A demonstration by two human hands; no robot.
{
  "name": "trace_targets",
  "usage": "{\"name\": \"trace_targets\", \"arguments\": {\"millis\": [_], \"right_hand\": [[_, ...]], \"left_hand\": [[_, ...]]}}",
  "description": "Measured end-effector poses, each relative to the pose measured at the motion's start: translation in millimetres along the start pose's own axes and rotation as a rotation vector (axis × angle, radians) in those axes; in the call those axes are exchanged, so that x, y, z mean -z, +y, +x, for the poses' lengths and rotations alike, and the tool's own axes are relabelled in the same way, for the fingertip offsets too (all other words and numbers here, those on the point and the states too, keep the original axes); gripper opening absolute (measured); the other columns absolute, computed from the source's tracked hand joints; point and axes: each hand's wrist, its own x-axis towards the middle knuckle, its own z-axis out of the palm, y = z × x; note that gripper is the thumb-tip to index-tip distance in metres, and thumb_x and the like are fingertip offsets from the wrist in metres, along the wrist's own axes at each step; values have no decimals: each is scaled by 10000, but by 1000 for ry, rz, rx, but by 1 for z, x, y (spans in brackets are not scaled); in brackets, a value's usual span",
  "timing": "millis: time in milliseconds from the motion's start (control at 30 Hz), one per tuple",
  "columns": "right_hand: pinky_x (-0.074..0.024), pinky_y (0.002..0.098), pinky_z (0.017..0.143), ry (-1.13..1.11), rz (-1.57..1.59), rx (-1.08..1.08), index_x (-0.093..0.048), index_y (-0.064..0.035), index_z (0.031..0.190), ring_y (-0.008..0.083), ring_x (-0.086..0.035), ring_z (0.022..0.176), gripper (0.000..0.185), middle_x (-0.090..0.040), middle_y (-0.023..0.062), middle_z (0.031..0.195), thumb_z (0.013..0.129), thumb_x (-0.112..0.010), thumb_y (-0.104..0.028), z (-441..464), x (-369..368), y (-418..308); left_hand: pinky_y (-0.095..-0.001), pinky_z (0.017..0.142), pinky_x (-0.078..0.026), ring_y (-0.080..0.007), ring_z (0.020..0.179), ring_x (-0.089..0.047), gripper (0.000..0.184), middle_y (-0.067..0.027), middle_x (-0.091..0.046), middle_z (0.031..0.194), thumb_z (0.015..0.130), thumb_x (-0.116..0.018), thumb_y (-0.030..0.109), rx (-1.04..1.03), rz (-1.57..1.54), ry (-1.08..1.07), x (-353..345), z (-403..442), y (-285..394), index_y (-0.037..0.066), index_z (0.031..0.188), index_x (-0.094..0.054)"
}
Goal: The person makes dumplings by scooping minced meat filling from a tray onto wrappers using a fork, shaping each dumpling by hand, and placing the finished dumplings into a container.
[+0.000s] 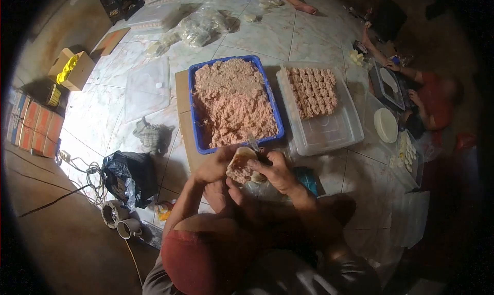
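Observation:
A small pale bowl-like piece [240, 160], brown inside and partly filled with pink minced mixture, is tilted between my hands. My left hand [218, 164] wraps around its left side, fingers partly hidden. From the right, my right hand [280, 174] has its fingers bent against the edge of that piece; whatever they pinch is hidden. Just beyond my hands, a blue tub [277, 112] holds a large mass of pink minced mixture [231, 107]. To its right, rows of small meat-filled pieces [312, 92] lie on a clear plastic container [329, 135].
Cardboard [182, 104] lies under the tub. A black bag [131, 176], cables [92, 179] and a mug [128, 228] are at left. Plastic bags [203, 27] lie farther back. Another person [437, 99] sits at right by containers, including one holding pale pieces [408, 158].

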Motion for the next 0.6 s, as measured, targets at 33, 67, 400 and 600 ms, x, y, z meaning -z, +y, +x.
{"name": "trace_targets", "arguments": {"millis": [33, 67, 400, 600], "right_hand": [[-492, 300, 835, 42, -186, 131, -643, 11, 1064, 151, -583, 916, 349, -641, 56, 977, 892, -761, -269, 4, 0, 2], [-492, 300, 835, 41, -185, 132, -643, 11, 1064, 151, -583, 916, 349, -641, 56, 977, 892, -761, -269, 5, 2, 1], [-472, 239, 698, 136, 95, 158, -654, -10, 1111, 89, -579, 772, 185, -651, 5, 946, 1004, -559, -127, -15, 29, 88], [-513, 316, 801, 530, -1015, 801, -628, 54, 1136, 190, -633, 915, 246, -675, 85, 1027, 1008, -552, -142, 4, 50, 99]], "left_hand": [[-364, 1004, -471, -231, 1189, -568, 660, -143, -603, 1264, 927, -658, 414, -184, 304, -21, 2, 2, -13, 48, 1434, -447], [-353, 1006, -467, -203, 1175, -569, 582, -121, -605, 1265, 891, -734, 292, -369, 608, -42, 3, 3, -26, 42, 1369, -515], [-310, 721, -554, -186, 790, -672, 374, -59, -678, 935, 825, -790, 64, -660, 524, 420, -13, 29, -27, -9, 1114, -564], [-330, 655, -500, -168, 757, -609, 422, -50, -622, 831, 758, -882, 252, -464, 1067, 477, -14, 30, -27, 27, 1004, -624]]}}
